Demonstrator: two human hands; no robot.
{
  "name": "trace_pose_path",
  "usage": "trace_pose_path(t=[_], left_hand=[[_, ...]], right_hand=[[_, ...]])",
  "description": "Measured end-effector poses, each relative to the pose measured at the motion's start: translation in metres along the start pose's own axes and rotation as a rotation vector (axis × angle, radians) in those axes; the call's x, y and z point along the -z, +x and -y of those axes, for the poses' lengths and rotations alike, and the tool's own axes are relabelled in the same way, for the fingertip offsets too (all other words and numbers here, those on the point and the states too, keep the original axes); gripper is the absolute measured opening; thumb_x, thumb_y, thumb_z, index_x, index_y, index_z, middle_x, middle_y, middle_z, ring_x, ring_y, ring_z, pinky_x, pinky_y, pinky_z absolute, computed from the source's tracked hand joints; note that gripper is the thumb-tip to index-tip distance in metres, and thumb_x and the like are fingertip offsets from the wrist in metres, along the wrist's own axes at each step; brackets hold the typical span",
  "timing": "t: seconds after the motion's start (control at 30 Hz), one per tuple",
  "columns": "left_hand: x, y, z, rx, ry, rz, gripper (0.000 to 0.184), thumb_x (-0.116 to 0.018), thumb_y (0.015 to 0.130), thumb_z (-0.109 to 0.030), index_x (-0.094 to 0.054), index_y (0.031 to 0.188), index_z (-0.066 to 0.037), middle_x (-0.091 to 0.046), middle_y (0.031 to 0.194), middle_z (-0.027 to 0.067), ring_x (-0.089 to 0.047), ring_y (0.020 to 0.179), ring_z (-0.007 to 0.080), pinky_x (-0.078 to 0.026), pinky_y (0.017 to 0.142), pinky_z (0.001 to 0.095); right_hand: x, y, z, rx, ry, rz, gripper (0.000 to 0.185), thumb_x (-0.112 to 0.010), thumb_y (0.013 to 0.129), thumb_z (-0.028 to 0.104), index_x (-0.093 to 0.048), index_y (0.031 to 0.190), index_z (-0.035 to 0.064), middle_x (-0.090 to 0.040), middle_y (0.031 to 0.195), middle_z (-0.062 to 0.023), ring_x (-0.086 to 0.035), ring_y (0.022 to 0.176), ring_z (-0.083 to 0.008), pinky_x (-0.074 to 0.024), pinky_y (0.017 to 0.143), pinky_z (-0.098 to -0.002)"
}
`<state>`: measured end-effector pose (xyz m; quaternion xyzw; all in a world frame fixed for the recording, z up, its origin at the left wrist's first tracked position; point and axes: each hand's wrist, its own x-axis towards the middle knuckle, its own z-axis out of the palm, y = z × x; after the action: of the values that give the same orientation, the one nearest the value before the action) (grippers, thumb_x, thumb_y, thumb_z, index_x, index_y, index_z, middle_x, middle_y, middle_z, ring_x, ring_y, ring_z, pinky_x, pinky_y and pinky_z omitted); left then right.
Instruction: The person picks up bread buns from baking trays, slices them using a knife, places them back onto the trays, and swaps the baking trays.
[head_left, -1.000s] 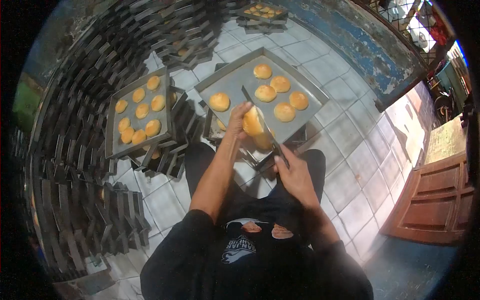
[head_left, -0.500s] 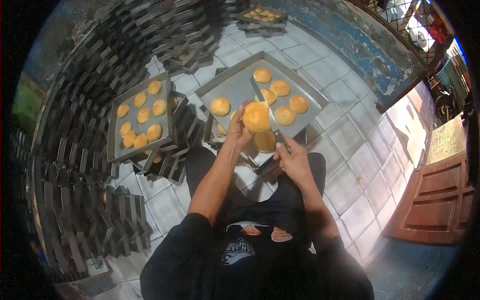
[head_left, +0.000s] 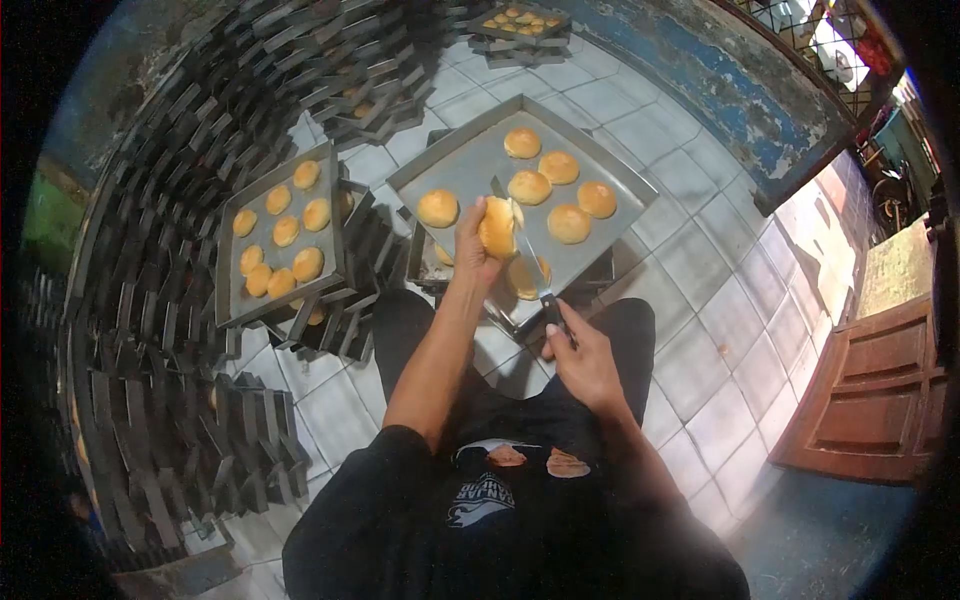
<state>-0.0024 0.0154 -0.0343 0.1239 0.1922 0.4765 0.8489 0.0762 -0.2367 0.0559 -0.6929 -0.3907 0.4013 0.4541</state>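
My left hand [head_left: 475,243] grips a golden bun [head_left: 497,230] over the near left part of a large metal tray [head_left: 465,165]. The bun is tilted, with a pale side towards the right. My right hand [head_left: 580,355] is closed around the dark handle of a knife [head_left: 530,258], whose blade points up and away beside the bun's right side. Whether the blade touches the bun is hard to tell. Several buns [head_left: 569,223] lie on the tray, and another bun [head_left: 526,277] is partly behind the blade.
A smaller tray of buns [head_left: 286,232] rests on stacked trays at the left. Many stacked dark trays [head_left: 150,330] line the left side. Another tray of buns [head_left: 520,22] stands at the far end. At the right is a brown wooden door [head_left: 865,390].
The bun in my left hand has turned from its round golden face to a more edge-on tilt. My right hand and the knife have shifted slightly down.
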Motion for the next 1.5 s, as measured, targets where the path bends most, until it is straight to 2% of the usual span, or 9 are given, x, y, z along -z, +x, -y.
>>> trace_pose_path(t=[0.13,0.27,0.4,0.53,0.6,0.83,1.03,1.27,1.5], left_hand=[[-0.008,-0.028,0.020,-0.028,0.287,0.145,0.028,-0.072,0.096,-0.023,-0.061,0.114,-0.005,-0.069,0.098,0.0081,-0.071,0.089,0.0204,-0.060,0.077,0.0347],[-0.009,-0.019,0.011,-0.107,0.277,0.130,0.041,-0.073,0.094,-0.020,-0.055,0.127,-0.004,-0.066,0.096,0.0082,-0.070,0.092,0.0212,-0.061,0.079,0.0365],[-0.012,-0.023,-0.020,-0.072,0.439,0.226,0.054,-0.075,0.093,-0.018,-0.046,0.137,-0.004,-0.066,0.108,0.0127,-0.070,0.094,0.0223,-0.062,0.078,0.0393],[-0.011,-0.040,0.005,-0.005,0.587,0.234,0.056,-0.076,0.090,-0.014,-0.050,0.138,-0.005,-0.064,0.113,0.0111,-0.066,0.102,0.0192,-0.058,0.086,0.0365],[-0.016,-0.043,0.007,0.019,0.584,0.242,0.058,-0.077,0.088,-0.013,-0.051,0.140,-0.006,-0.063,0.114,0.0093,-0.063,0.106,0.0178,-0.056,0.089,0.0353],[-0.019,-0.031,-0.031,-0.038,0.550,0.243,0.066,-0.075,0.090,-0.012,-0.046,0.149,-0.009,-0.067,0.101,0.0108,-0.070,0.087,0.0207,-0.062,0.075,0.0361],[-0.015,-0.044,0.014,0.043,0.512,0.240,0.065,-0.073,0.091,-0.015,-0.045,0.150,-0.008,-0.068,0.097,0.0089,-0.072,0.089,0.0213,-0.062,0.079,0.0347],[-0.022,-0.028,-0.026,0.000,0.549,0.178,0.073,-0.075,0.090,-0.011,-0.040,0.154,-0.012,-0.066,0.099,0.0098,-0.070,0.087,0.0215,-0.062,0.076,0.0366],[-0.010,-0.032,0.016,0.066,0.472,0.141,0.064,-0.072,0.093,-0.016,-0.044,0.150,-0.007,-0.066,0.101,0.0104,-0.071,0.088,0.0224,-0.062,0.079,0.0375]], right_hand=[[0.001,0.029,0.002,0.032,0.046,-0.036,0.051,-0.060,0.102,0.021,-0.051,0.151,0.0080,-0.070,0.077,-0.0130,-0.067,0.071,-0.0150,-0.0546,0.072,-0.0329],[0.009,0.030,0.022,0.034,-0.055,-0.003,0.051,-0.060,0.103,0.021,-0.052,0.151,0.0074,-0.070,0.076,-0.0129,-0.068,0.071,-0.0151,-0.0546,0.073,-0.0325],[0.006,0.006,-0.001,0.037,-0.039,0.029,0.051,-0.060,0.103,0.021,-0.052,0.151,0.0070,-0.069,0.076,-0.0118,-0.067,0.072,-0.0140,-0.0546,0.073,-0.0322],[0.005,0.018,0.003,0.027,0.071,-0.013,0.050,-0.060,0.103,0.019,-0.052,0.151,0.0071,-0.069,0.076,-0.0089,-0.066,0.071,-0.0121,-0.0538,0.071,-0.0307],[0.007,0.034,0.008,0.048,-0.001,0.002,0.049,-0.060,0.103,0.019,-0.052,0.151,0.0074,-0.068,0.074,-0.0081,-0.065,0.071,-0.0108,-0.0536,0.070,-0.0307],[0.017,-0.018,0.001,-0.031,0.044,0.082,0.049,-0.061,0.103,0.018,-0.054,0.149,0.0037,-0.067,0.081,-0.0072,-0.064,0.077,-0.0110,-0.0529,0.075,-0.0297],[0.011,0.026,0.003,0.028,-0.018,0.033,0.048,-0.061,0.103,0.018,-0.054,0.148,0.0023,-0.068,0.079,-0.0086,-0.065,0.074,-0.0134,-0.0535,0.074,-0.0307],[0.015,-0.006,-0.014,0.042,-0.023,0.066,0.047,-0.060,0.103,0.020,-0.055,0.147,0.0034,-0.069,0.076,-0.0087,-0.067,0.073,-0.0134,-0.0545,0.071,-0.0320],[0.006,0.020,-0.014,0.025,0.020,0.046,0.046,-0.060,0.104,0.019,-0.055,0.147,0.0041,-0.067,0.076,-0.0058,-0.064,0.071,-0.0122,-0.0528,0.068,-0.0309]])
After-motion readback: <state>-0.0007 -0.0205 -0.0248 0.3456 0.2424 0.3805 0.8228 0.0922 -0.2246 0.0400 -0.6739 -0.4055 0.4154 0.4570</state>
